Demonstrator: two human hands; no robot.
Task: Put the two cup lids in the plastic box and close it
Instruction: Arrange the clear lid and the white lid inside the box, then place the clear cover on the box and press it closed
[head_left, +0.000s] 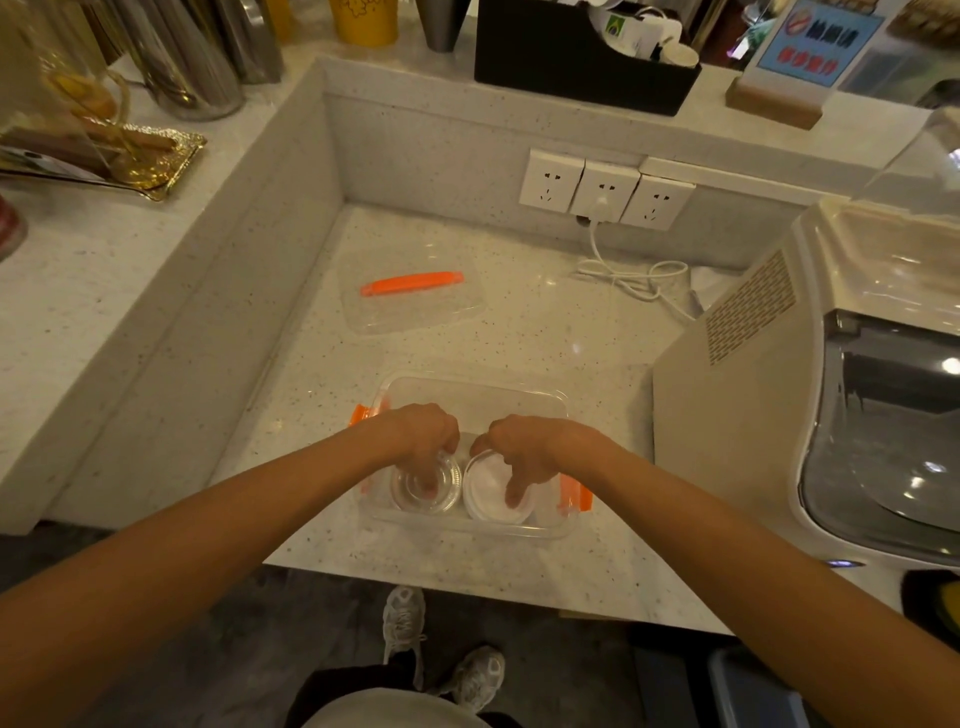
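Inside the plastic box (470, 400): clear cup lid (427, 488) under left hand (423, 434) fingers, gripped; white cup lid (493, 493) under right hand (524, 447) fingers, gripped. Box lid (410, 301) apart, behind.

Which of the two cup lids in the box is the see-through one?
The clear lid, under the left hand, on the left side of the plastic box. The lid beside it, under the right hand, is opaque white.

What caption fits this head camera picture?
Both hands, left hand and right hand, set two cup lids inside the open plastic box.
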